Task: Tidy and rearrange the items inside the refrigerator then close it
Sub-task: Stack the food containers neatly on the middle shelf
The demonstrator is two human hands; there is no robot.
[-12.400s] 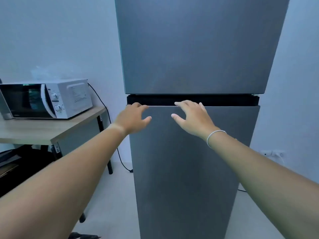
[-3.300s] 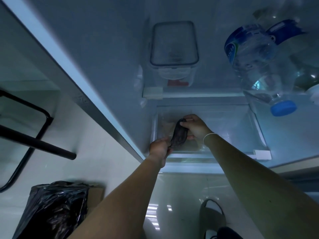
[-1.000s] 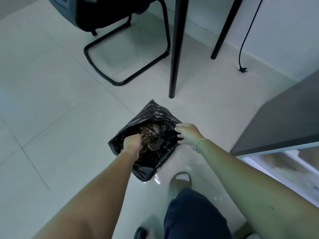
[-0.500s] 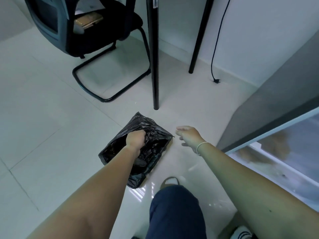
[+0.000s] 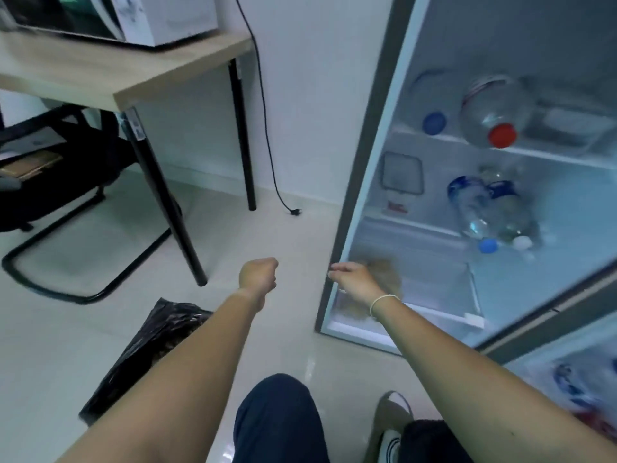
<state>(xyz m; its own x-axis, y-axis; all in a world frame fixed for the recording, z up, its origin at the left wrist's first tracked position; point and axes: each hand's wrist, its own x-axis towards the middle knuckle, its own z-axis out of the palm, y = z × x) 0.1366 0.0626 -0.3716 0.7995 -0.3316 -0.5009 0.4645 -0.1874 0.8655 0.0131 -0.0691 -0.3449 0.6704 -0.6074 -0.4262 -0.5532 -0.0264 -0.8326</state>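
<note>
A: What is lying around the person?

B: A black trash bag is sitting on the tiled floor at seven o'clock, partly hidden behind the left forearm. A wooden table is standing at ten o'clock with a white microwave on it. A black chair is tucked under the table. A black cord is hanging down the wall, its plug lying loose on the floor at twelve o'clock.

A: And the refrigerator?

B: It is standing open at two o'clock. Bottles are lying on the shelves: one with a red cap on the upper shelf, a blue-labelled one on the shelf below. A clear lidded container is sitting at the left of that lower shelf. The bottom drawer is showing something brownish, too blurred to name. The open door is showing at four o'clock, its contents smeared.

A: Anything blocking the hands?

B: Nothing is standing between them and the drawer.

A: Hand poses?

B: The left hand is hovering over the floor at centre, fingers curled together into a loose fist, gripping nothing visible. The right hand is reaching across the fridge's left edge in front of the drawer, fingers bent downward and slightly apart, empty. A thin band is circling that wrist. Both arms are extending forward, and the person's knees in dark trousers are showing at six o'clock.
</note>
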